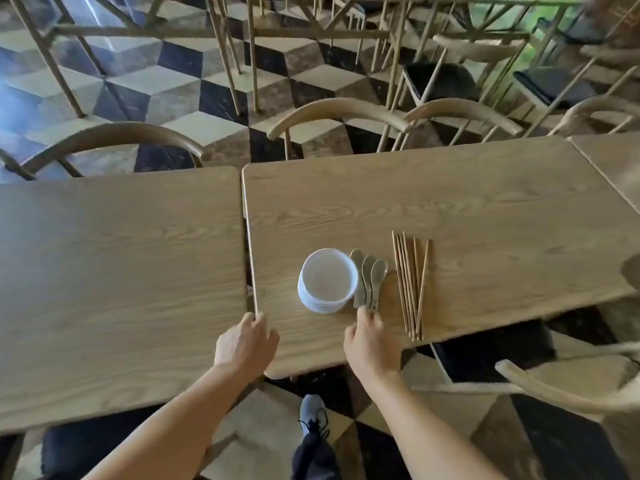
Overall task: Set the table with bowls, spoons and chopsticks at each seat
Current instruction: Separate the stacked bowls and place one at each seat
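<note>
My left grip (247, 342) rests loosely curled, holding nothing, on the near-left corner of the table (450, 202). My right grip (370, 341) reaches the handles of the three spoons (369, 277). They lie between the stacked bowls (327, 280) and the chopsticks (410, 285), close to the table's near edge. Whether it pinches them or only touches, I cannot tell. Dragging one spoon could knock the bowls or roll chopsticks off that edge.

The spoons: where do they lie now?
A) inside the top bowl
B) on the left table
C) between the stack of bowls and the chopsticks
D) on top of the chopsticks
C: the spoons lie side by side on the right table, with the stack of bowls just to their left and the chopsticks to their right.
</note>
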Tool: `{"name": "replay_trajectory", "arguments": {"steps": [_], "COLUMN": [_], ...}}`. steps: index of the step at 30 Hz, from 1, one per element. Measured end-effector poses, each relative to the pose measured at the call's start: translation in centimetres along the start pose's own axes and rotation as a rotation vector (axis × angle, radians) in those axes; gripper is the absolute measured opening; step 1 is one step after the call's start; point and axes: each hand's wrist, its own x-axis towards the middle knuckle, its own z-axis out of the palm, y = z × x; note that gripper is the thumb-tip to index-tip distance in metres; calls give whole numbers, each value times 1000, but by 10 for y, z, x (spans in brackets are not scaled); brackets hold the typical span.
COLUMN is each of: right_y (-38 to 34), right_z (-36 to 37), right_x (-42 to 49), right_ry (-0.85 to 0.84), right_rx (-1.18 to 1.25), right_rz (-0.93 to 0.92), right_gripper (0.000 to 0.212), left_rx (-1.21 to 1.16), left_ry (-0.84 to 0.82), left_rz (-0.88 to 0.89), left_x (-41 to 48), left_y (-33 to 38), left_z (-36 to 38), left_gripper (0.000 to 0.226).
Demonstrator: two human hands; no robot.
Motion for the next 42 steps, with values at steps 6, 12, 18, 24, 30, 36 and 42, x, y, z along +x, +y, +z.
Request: {"name": "replay_trajectory", "arguments": {"steps": [6, 12, 18, 24, 30, 36, 42], "right_y": [21, 12, 5, 2, 2, -7, -35], "right_z": [-2, -6, -2, 8, 11, 13, 8], "right_x": [53, 82, 99, 115, 122, 113, 81], "right_ry": [85, -96, -283, -447, -578, -639, -684], "right_rx": [483, 862, 838, 711, 774, 993, 910], "right_rz": [266, 251, 229, 230, 382, 523, 506], "right_gripper": [16, 35, 32, 22, 30, 40, 32], "left_rx": [-460, -1057, -1199, -1119, -1185, -1237, -1237], "left_ry": [28, -91, -258, -280, -324, -348, -304], "left_rz": [-367, -516, -524, -479, -508, -543, -565], "left_x": [63, 88, 89, 90, 88, 81, 49], "left_y": [22, 50, 76, 88, 90, 90, 62], "left_z": [-16, -30, -28, -22, -19, -22, -30], "left_gripper": [28, 43, 55, 25, 34, 48, 50]}}
